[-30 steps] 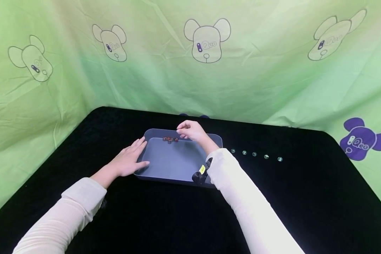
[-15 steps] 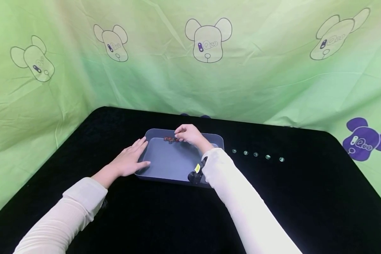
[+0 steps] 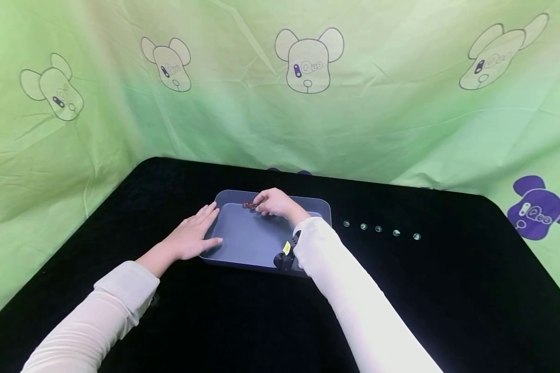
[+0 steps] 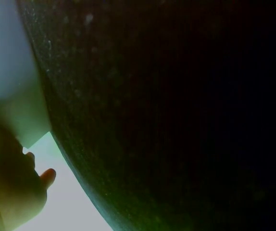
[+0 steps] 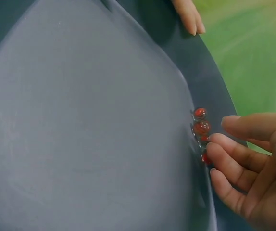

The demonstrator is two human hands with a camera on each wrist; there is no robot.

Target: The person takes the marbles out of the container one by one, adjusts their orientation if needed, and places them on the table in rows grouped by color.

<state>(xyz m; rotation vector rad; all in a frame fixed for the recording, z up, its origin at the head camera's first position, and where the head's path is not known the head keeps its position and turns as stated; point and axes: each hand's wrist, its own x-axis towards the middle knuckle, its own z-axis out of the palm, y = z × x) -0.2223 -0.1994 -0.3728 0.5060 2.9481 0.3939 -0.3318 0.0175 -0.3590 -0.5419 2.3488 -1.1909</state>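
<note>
A shallow grey tray (image 3: 242, 243) lies in front of me in the head view. My left hand (image 3: 190, 235) rests on its left rim, fingers straight and thumb spread. Several small red glass beads (image 5: 201, 127) sit in a short line along the tray's far wall. Over them is my right hand (image 3: 276, 203), and it hides part of the group in the head view. From the right wrist, the fingertips (image 5: 216, 139) are right at the beads, with the thumb (image 5: 239, 125) apart and nothing seen pinched. The left wrist view shows part of a hand (image 4: 18, 192) at lower left.
Several small clear round glass pieces (image 3: 378, 229) lie in a row right of the tray. Black cloth (image 3: 242, 321) covers the table. A green printed curtain (image 3: 233, 119) stands behind and at the sides.
My right hand has moved left and down, from beside the red beads to over them. The left hand stays on the tray's rim. The view has shifted slightly.
</note>
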